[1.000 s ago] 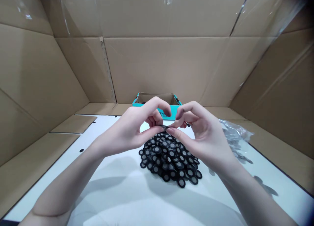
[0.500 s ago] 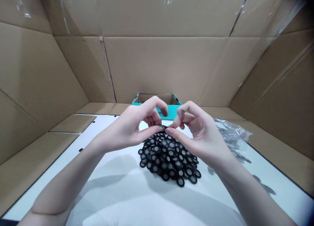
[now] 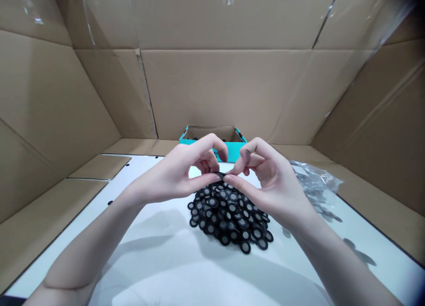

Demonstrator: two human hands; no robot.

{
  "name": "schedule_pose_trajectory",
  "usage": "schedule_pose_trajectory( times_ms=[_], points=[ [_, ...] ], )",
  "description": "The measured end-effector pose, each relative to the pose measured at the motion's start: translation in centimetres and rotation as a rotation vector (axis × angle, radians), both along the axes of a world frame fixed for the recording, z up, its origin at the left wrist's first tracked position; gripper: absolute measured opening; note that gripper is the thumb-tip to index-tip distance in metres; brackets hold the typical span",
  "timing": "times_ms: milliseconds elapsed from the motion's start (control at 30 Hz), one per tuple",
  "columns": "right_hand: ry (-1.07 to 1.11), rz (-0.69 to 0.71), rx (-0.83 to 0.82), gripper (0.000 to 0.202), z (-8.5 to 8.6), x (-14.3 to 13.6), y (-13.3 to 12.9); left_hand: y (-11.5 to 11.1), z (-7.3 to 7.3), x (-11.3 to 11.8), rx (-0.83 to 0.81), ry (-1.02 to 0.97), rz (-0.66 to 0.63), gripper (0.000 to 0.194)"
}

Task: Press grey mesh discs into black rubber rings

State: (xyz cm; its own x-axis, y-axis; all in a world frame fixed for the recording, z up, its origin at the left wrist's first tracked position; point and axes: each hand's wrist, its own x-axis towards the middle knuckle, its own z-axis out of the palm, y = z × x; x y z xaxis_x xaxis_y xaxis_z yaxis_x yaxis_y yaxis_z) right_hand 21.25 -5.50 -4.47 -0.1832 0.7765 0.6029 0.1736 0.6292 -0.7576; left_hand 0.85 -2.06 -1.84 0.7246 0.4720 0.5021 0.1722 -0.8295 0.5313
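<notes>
A small black ring-shaped washer [image 3: 221,176] is pinched between the fingertips of both hands, partly covered by them. My left hand [image 3: 194,166] grips its left side with thumb and fingers, the index finger curled above. On its right side, my right hand [image 3: 262,173] presses thumb and index finger together; I cannot make out whether a small disc is also between them. Right below the hands lies a heap of black washers [image 3: 232,217] with grey centres, spread on the white table.
A teal-edged cardboard box [image 3: 235,151] stands behind the hands, with some dark pieces inside. To the right, a clear plastic bag [image 3: 315,180] lies by several grey discs [image 3: 327,214]. More thin discs [image 3: 365,256] lie near the right forearm. Cardboard walls [image 3: 219,93] enclose the table [image 3: 149,261].
Both hands keep their pinch at nearly the same spot. The held washer looks flatter and slightly lower, and the left index finger has dipped a little.
</notes>
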Motion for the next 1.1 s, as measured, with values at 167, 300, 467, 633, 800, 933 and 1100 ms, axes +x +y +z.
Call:
schedule_pose_trajectory(
  times_ms=[167, 300, 467, 633, 800, 933, 1100],
  points=[
    [0.010, -0.023, 0.015, 0.029, -0.5, -0.4, 0.4, -0.2, 0.2, 0.0, 0.040, 0.104, 0.031, 0.019],
    [0.042, -0.095, 0.032, 0.030, -1.1, -0.8, 0.9, -0.2, -0.1, 0.3, 0.017, 0.040, 0.067, 0.023],
    [0.087, -0.154, 0.038, 0.027, -1.2, -0.9, 1.0, 0.2, -0.8, 0.8, -0.162, -0.165, 0.094, 0.029],
    [0.061, -0.186, 0.053, 0.024, -0.7, -0.7, 0.5, 0.3, -1.1, 1.1, -0.138, -0.226, 0.081, 0.027],
    [0.013, -0.229, 0.115, 0.019, -0.5, -0.5, 0.3, 0.4, -1.2, 1.2, -0.115, -0.239, 0.063, 0.025],
    [-0.004, -0.214, 0.120, 0.021, -0.7, -0.5, 0.5, 0.4, -1.0, 1.0, -0.098, -0.187, 0.060, 0.026],
    [0.075, -0.157, 0.140, 0.028, -1.5, -1.2, 0.8, 0.2, -0.3, 0.4, -0.030, 0.028, 0.097, 0.021]
  ],
)
